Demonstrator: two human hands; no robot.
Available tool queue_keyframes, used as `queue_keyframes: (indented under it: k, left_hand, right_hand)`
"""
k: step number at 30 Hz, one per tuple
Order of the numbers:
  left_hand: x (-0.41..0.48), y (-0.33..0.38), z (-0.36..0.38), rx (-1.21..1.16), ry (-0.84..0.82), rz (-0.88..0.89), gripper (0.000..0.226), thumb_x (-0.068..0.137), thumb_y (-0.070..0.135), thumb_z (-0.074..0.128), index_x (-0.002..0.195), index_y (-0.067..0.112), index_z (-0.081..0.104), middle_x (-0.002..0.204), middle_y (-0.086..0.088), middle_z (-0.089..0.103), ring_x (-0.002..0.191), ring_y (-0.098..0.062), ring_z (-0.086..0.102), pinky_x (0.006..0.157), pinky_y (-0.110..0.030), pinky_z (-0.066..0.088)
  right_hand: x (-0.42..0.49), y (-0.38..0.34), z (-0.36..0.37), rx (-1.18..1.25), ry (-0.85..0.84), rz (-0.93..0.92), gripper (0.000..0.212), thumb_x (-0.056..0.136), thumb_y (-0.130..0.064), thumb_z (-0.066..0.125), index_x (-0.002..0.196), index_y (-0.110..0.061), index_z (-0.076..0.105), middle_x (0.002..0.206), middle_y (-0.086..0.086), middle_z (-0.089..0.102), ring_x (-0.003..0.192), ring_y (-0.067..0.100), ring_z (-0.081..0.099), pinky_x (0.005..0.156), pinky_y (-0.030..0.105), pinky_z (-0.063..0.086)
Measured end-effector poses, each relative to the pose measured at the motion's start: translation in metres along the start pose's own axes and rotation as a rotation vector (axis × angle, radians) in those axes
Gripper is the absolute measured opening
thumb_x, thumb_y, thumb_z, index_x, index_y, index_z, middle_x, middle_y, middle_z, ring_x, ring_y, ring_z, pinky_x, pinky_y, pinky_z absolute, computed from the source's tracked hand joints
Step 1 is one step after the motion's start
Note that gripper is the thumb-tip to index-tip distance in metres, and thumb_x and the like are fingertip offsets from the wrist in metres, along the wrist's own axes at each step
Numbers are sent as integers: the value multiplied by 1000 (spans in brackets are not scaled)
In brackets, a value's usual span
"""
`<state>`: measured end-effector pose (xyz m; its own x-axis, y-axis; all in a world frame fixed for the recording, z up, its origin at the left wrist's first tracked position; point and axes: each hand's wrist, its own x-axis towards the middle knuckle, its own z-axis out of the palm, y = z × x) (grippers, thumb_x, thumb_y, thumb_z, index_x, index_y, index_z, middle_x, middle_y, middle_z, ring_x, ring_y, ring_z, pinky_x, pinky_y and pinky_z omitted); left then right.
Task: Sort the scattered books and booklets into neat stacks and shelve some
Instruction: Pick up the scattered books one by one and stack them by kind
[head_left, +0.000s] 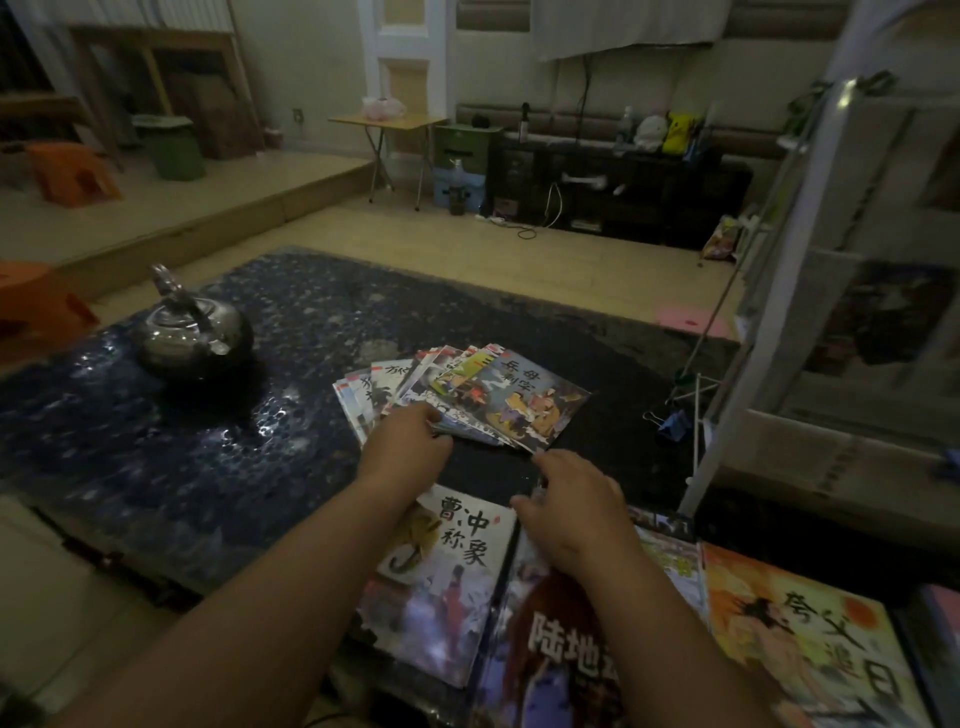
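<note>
Risk: the kettle (195, 332), at the left of the counter (156, 441), could be struck if the fanned booklets (511, 397) are swept sideways, and slick covers may be scattered. Left hand (410, 441): fingers pinching the fan's near edge. Right hand (576, 499): fingers loosely bent; any hold cannot be told. Booklets: thin, colourful, overlapped mid-counter. The larger books (447, 571) are laid nearest.

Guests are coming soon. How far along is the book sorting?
Done: a near row of books lies side by side, perhaps already stacks. In hand: the left hand grips the near edge of the fanned booklets; the right hand hovers open beside them. Left: squaring that fan and shelving some on the white shelf.
</note>
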<state>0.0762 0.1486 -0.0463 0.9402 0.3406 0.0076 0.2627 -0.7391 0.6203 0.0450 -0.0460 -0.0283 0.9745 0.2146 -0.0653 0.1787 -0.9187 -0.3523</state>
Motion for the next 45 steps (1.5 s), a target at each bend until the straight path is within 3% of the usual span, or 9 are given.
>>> queue_keyframes:
  k: [4, 9, 17, 24, 28, 33, 36, 40, 45]
  left_hand:
    - [20, 25, 19, 137, 19, 99, 43, 88, 31, 61, 129, 22, 57, 125, -5, 59, 111, -22, 57, 91, -37, 51]
    - [62, 46, 34, 353, 4, 90, 47, 86, 48, 54, 118, 13, 60, 123, -13, 57, 112, -30, 53, 91, -41, 46]
    - [95, 66, 67, 481, -158, -52, 79, 79, 55, 64, 142, 15, 37, 139, -13, 49, 126, -33, 46, 102, -45, 37]
    - [106, 80, 69, 483, -210, -233, 72, 65, 43, 77, 127, 14, 53, 132, -13, 53, 120, -34, 50, 97, -44, 42]
    - [103, 76, 60, 274, -35, -108, 26, 89, 21, 56, 111, 8, 62, 118, -15, 61, 109, -33, 57, 90, -39, 47]
    - [74, 69, 29, -288, -13, -36, 14, 91, 11, 49, 101, 14, 59, 94, -14, 65, 84, -32, 63, 74, -43, 57]
    - [41, 67, 6, -503, 13, -56, 18, 93, 5, 49, 92, 21, 56, 86, -5, 62, 75, -20, 59, 58, -27, 55]
    - [4, 56, -19, -690, -64, -171, 21, 92, 2, 54, 91, 22, 59, 84, -9, 67, 68, -22, 64, 48, -27, 50]
    - [-35, 38, -51, -730, -251, -308, 22, 88, -10, 50, 89, 9, 60, 88, -16, 64, 78, -31, 62, 56, -38, 53]
  right_hand:
    - [3, 9, -13, 81, 60, 65, 62, 92, -45, 58, 147, -25, 37, 148, -4, 41, 136, 17, 38, 111, 36, 29]
    - [9, 20, -16, 112, 78, 85, 65, 93, -46, 55, 150, -26, 32, 151, -5, 37, 138, 16, 34, 113, 35, 27]
    - [21, 42, -10, 133, 30, 148, 68, 94, -48, 53, 153, -26, 26, 159, -5, 25, 146, 17, 23, 117, 37, 21]
    - [21, 45, -8, 181, 24, 164, 67, 93, -48, 54, 151, -26, 29, 156, -6, 29, 144, 17, 26, 116, 38, 22]
    - [19, 46, -12, 211, 46, 167, 64, 93, -46, 55, 150, -26, 32, 153, -7, 33, 140, 16, 31, 115, 37, 25]
    - [17, 41, -17, 274, 64, 172, 64, 94, -47, 54, 150, -27, 31, 153, -5, 34, 136, 18, 38, 113, 37, 31]
    - [15, 32, -19, 306, 74, 166, 66, 94, -46, 56, 151, -29, 28, 153, -4, 33, 137, 19, 37, 113, 38, 33]
    - [9, 21, -23, 415, 98, 141, 66, 94, -41, 59, 151, -31, 26, 149, 0, 38, 132, 22, 42, 103, 34, 38]
    - [-1, 9, -26, 730, 155, 184, 56, 91, -32, 66, 140, -36, 40, 131, -1, 55, 108, 16, 55, 89, 34, 47]
